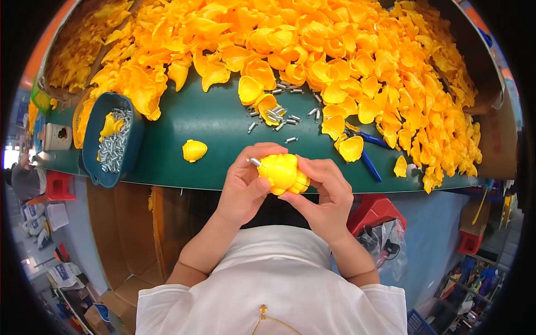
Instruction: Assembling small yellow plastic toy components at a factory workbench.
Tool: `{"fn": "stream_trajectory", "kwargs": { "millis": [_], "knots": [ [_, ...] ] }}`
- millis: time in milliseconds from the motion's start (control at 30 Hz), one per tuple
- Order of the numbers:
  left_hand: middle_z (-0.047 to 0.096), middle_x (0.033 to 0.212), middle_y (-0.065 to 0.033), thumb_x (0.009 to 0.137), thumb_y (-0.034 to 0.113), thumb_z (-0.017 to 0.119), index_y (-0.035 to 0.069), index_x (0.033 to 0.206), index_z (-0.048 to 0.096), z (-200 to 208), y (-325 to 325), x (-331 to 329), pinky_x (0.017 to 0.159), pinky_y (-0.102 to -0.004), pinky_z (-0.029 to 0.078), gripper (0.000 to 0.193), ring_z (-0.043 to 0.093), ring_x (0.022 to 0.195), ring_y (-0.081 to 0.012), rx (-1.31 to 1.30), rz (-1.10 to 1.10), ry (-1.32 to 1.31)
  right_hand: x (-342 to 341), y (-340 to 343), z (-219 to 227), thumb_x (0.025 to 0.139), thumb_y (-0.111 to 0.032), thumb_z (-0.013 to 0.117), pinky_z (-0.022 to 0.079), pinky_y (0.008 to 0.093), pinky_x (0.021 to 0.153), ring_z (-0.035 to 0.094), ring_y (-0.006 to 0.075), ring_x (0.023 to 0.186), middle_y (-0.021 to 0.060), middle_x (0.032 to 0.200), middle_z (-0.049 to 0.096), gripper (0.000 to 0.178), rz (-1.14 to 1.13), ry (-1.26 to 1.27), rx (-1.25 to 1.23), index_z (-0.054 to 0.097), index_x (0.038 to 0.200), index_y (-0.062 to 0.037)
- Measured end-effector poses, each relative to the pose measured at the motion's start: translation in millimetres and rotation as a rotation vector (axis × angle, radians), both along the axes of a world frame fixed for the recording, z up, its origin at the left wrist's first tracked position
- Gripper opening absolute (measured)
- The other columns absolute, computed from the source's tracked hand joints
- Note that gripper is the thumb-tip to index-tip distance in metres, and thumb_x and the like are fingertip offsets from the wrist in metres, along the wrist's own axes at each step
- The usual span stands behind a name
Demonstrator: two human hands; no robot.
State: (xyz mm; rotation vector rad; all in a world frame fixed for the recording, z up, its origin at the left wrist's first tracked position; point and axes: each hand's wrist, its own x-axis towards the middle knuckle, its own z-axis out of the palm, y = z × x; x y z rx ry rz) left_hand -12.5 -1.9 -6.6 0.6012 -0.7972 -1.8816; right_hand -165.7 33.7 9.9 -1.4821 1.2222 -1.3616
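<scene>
Beyond both my hands, a dark green tabletop point(223, 120) spans the view. Its far half is buried under a large heap of glossy orange-yellow moulded plastic shell pieces point(335, 50), reaching round past my right hand. Further away on my left, a teal oval plastic tray point(97, 148) holds small silver metal screws point(114, 146) and one yellow piece. Past my right hand, partly under the heap, lies a blue-handled tool point(369, 164).

My left hand point(245, 187) and my right hand point(326, 192) meet just in front of the table's near edge, both closed around one rounded yellow plastic assembled shell point(282, 173). Left fingers curl over its top and left side; right thumb and fingers grip its right and underside. A short silver metal pin point(255, 162) shows at my left fingertips, touching the shell's upper left.

Beyond my left hand, apart from it, a single yellow shell point(194, 150) lies alone. Beyond both hands, loose silver screws point(276, 114) are scattered at the heap's edge.
</scene>
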Motion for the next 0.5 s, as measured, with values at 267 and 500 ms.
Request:
{"fn": "stream_trajectory", "kwargs": {
  "millis": [267, 500],
  "knots": [
    [0.050, 0.121, -0.0111, 0.082, 0.025, 0.068, 0.003, 0.117, 0.050, -5, -1, -2, 0.096, -0.0355, 0.041, 0.046, 0.049, 0.115, -0.0223, -0.126, 0.066, 0.174, 12, -2, -15, 0.066, 0.010, 0.072, 0.049, 0.0300, 0.087, 0.057, 0.0203, 0.100, 0.0106, 0.109, 0.053, 0.045, 0.004, -0.558, 0.083, 0.056, 0.107, 0.0023],
    [0.053, 0.118, -0.0166, 0.090, 0.024, 0.056, 0.002, 0.112, 0.050, -6, -5, 12, 0.098, -0.0434, 0.039, 0.032, 0.047, 0.117, -0.0325, -0.295, 0.228, -0.188, 21, -12, -12, 0.072, 0.001, 0.069, 0.039, 0.0347, 0.098, 0.045, 0.0219, 0.118, 0.0139, 0.125, 0.045, 0.055, 0.088, -0.592, 0.156, 0.046, 0.121, -0.0029]
  ]
}}
